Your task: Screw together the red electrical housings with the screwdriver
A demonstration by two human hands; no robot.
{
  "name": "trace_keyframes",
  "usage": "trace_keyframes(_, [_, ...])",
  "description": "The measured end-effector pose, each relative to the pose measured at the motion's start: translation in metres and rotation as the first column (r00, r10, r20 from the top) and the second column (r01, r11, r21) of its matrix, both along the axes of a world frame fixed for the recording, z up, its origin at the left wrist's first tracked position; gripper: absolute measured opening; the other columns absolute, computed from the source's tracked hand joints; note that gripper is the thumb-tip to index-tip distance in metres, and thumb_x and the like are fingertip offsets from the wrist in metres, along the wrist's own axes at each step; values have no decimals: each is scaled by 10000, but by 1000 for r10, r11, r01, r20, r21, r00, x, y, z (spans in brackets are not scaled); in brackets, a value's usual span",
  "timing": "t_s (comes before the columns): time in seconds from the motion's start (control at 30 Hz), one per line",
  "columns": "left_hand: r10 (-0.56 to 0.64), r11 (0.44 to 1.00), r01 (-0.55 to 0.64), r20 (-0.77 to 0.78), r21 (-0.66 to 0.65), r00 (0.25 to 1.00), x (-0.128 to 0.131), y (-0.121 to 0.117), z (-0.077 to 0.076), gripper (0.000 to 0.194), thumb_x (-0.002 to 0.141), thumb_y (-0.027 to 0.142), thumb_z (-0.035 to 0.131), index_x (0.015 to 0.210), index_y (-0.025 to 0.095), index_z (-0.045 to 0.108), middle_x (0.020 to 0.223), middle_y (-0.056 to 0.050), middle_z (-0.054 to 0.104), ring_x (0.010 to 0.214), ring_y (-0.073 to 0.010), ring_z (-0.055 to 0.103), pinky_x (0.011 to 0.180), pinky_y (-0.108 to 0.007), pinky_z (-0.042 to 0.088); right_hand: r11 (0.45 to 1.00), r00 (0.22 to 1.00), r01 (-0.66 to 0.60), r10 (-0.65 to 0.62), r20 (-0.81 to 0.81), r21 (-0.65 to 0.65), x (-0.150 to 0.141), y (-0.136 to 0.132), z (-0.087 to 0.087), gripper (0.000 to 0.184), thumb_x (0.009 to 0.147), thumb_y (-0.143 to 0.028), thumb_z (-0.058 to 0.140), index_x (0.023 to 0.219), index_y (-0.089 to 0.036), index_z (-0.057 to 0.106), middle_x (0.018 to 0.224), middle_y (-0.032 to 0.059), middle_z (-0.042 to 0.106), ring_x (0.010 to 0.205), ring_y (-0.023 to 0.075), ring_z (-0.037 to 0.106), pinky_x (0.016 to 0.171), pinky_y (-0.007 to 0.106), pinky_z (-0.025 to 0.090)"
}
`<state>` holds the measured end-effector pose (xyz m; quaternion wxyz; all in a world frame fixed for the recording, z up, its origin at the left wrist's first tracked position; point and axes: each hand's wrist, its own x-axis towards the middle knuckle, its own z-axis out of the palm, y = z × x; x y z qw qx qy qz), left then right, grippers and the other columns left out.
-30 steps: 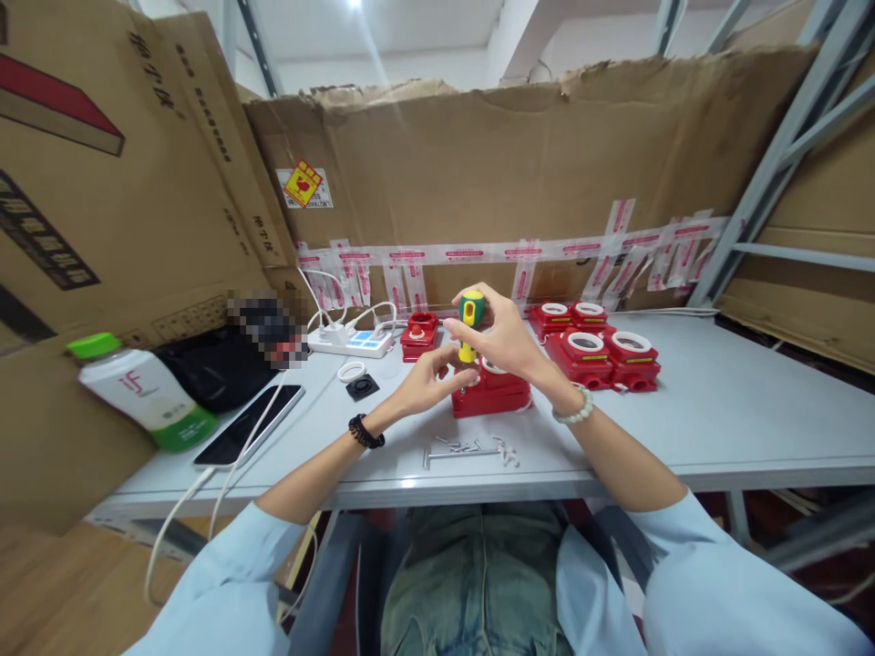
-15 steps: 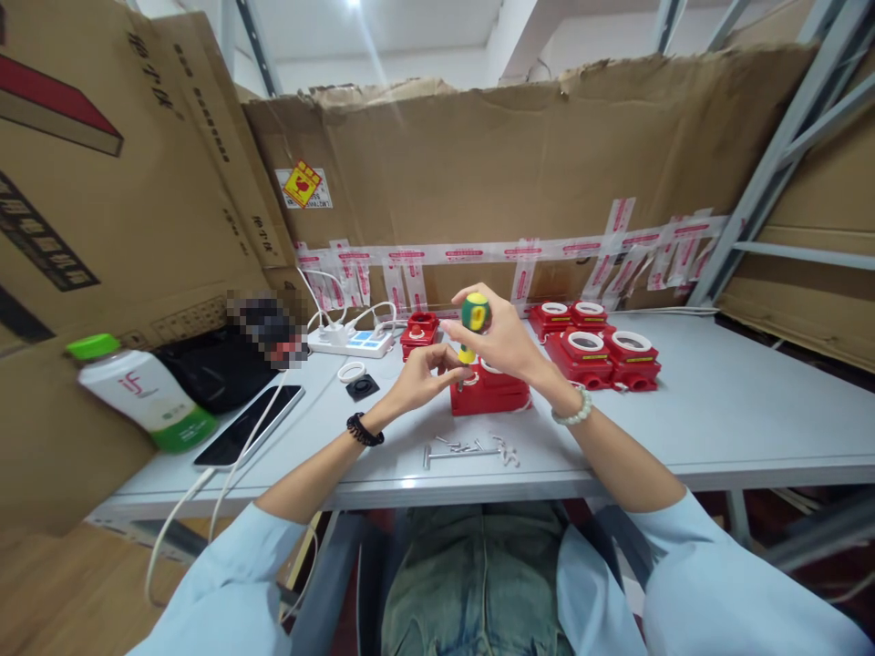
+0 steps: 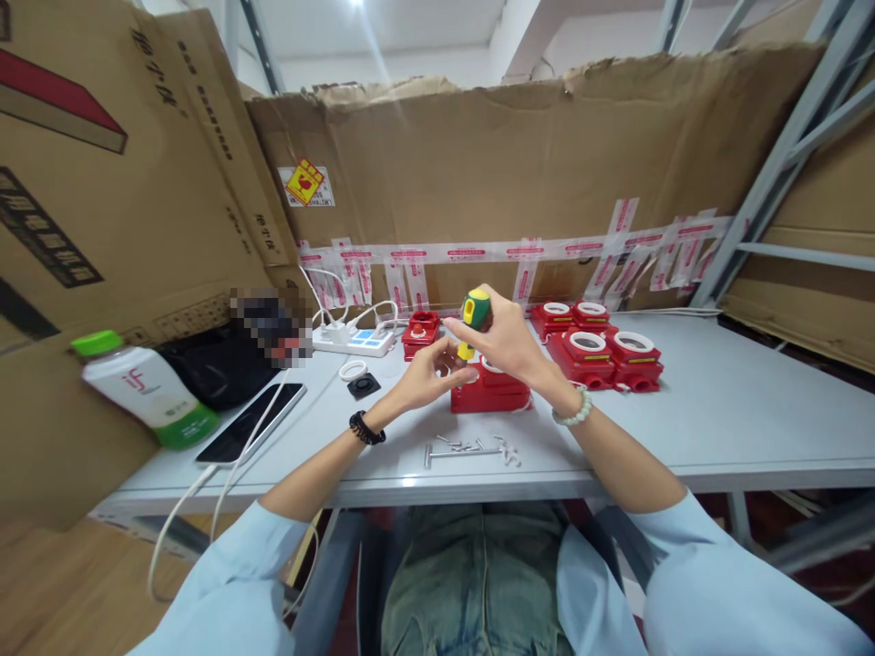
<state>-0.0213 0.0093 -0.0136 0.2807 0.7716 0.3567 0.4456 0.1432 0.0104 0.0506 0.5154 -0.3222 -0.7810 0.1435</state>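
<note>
A green and yellow screwdriver [image 3: 474, 312] is upright, slightly tilted, in my right hand [image 3: 507, 335], whose fingers are wrapped round its handle. Below it, a red housing [image 3: 484, 397] with a white ring sits on the table. My left hand [image 3: 429, 375] is closed at the lower end of the screwdriver, thumb and fingertips curled over the housing's left part. What those fingertips pinch is hidden, and so is the screwdriver's tip. Nearer the front edge lie several small screws [image 3: 459, 445], a metal T-shaped bar [image 3: 461, 455] and small white pieces [image 3: 509, 454].
Several red housings with white rings [image 3: 593, 351] stand to the right, and one red part [image 3: 420, 333] behind my left hand. A white ring [image 3: 353, 370], black square piece [image 3: 363, 386], power strip [image 3: 354, 341], phone [image 3: 252, 425] and bottle [image 3: 149, 392] are left. Cardboard [image 3: 437, 173] walls the back.
The screwdriver's handle has turned and tilted slightly in my right hand. The fingers of my left hand have shifted a little at its lower end. The housing stays in place.
</note>
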Motion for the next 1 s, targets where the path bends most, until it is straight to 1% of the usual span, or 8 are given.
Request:
trace_keyframes(0.13, [33, 996, -10, -257, 91, 966, -12, -8, 9, 253, 762, 388, 683, 852, 162, 614, 802, -17, 626, 690, -126, 517, 610, -253, 393, 1000, 1000, -5, 5, -25, 13, 0, 1, 0, 340, 746, -420, 684, 745, -216, 412, 608, -64, 466, 539, 86, 373, 526, 244, 328])
trace_keyframes(0.23, [-13, 997, 39, -371, 62, 928, -17, -9, 12, 172, 772, 333, 649, 789, 162, 636, 790, -33, 656, 710, -144, 540, 630, -269, 398, 1000, 999, -1, 2, -44, 13, 0, 0, -1, 332, 752, -426, 679, 752, -217, 421, 600, -68, 451, 530, 85, 358, 519, 245, 330])
trace_keyframes(0.4, [-30, 998, 47, -341, 43, 939, -16, -6, 13, 232, 816, 378, 630, 766, 152, 633, 765, -39, 661, 686, -138, 555, 620, -261, 401, 1000, 995, 4, -3, -104, 16, 1, -2, 3, 341, 758, -465, 671, 752, -220, 435, 600, -61, 453, 524, 91, 383, 511, 256, 353])
trace_keyframes(0.53, [38, 996, -14, -265, 93, 963, -17, -10, 19, 236, 833, 384, 628, 807, 151, 656, 793, -42, 687, 689, -130, 573, 587, -238, 381, 993, 971, 89, -68, -229, 81, 9, -2, 12, 337, 776, -507, 648, 766, -221, 470, 652, -24, 498, 571, 118, 447, 548, 285, 415])
trace_keyframes(0.63, [-11, 997, 31, -281, 65, 960, -13, -21, 20, 179, 835, 322, 625, 827, 156, 689, 778, -40, 707, 681, -129, 594, 597, -233, 399, 986, 948, 145, -114, -298, 85, 18, 1, 15, 325, 792, -518, 627, 783, -228, 480, 672, -3, 503, 600, 146, 490, 565, 315, 447])
trace_keyframes(0.77, [-172, 982, 187, -430, -8, 886, -2, -36, 11, 126, 818, 233, 625, 844, 163, 727, 779, -39, 734, 680, -133, 634, 661, -227, 454, 985, 950, 149, -119, -290, 86, 25, 5, 13, 293, 793, -478, 636, 773, -224, 491, 669, -1, 500, 612, 154, 503, 578, 332, 459])
trace_keyframes(0.9, [-219, 968, 251, -551, -18, 805, 6, -41, 1, 157, 825, 219, 618, 878, 167, 756, 840, -64, 758, 700, -151, 672, 681, -224, 469, 987, 961, 132, -104, -255, 93, 24, 3, 11, 265, 785, -431, 651, 756, -219, 493, 665, -6, 513, 600, 144, 487, 594, 335, 455])
trace_keyframes(1.0, [-253, 960, 273, -578, -54, 775, 6, -42, 0, 186, 847, 235, 591, 887, 172, 762, 840, -64, 759, 687, -151, 674, 659, -219, 466, 986, 964, 138, -113, -242, 90, 23, 1, 12, 274, 772, -430, 659, 743, -222, 483, 669, -6, 525, 602, 146, 487, 595, 336, 447])
